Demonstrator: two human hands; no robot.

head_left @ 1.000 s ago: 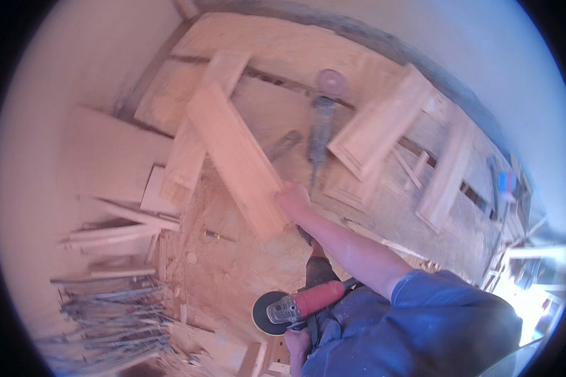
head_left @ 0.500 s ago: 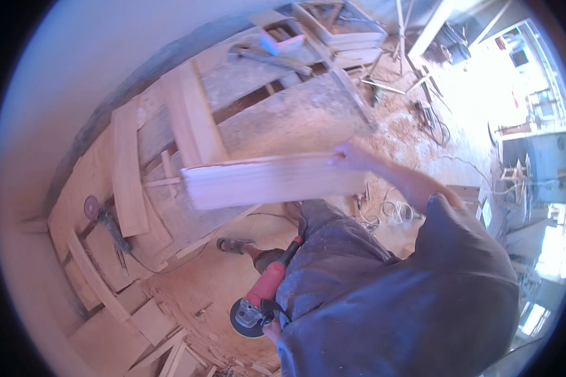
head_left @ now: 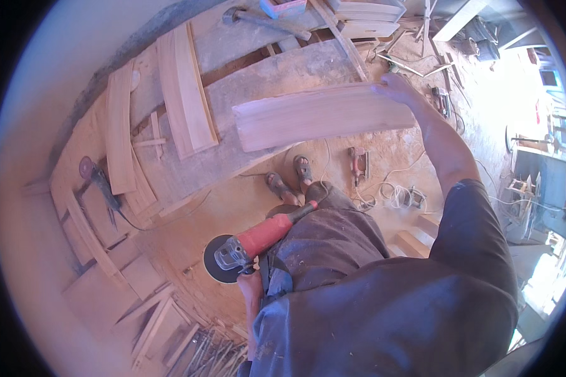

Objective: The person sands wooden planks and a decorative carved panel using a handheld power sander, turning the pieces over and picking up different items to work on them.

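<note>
My right hand (head_left: 397, 88) reaches up and out and grips the far end of a long pale wooden plank (head_left: 324, 117), which hangs in the air, level, above the sawdust floor. My left hand (head_left: 251, 288) is low by my hip. It is closed on the rear of a red and grey angle grinder (head_left: 258, 242), whose dark disc (head_left: 215, 261) points left. My sandalled feet (head_left: 290, 179) show below the plank.
A long workbench (head_left: 258, 81) curves along the left and top, carrying several planks (head_left: 183, 94) and a second grinder (head_left: 97, 182). A red power tool (head_left: 358, 162) and coiled cables (head_left: 396, 196) lie on the floor. Thin wood strips (head_left: 210, 355) pile at the bottom.
My right hand has lifted the plank off the bench and swung it to the right while my view turned. The grinder has stayed in my left hand.
</note>
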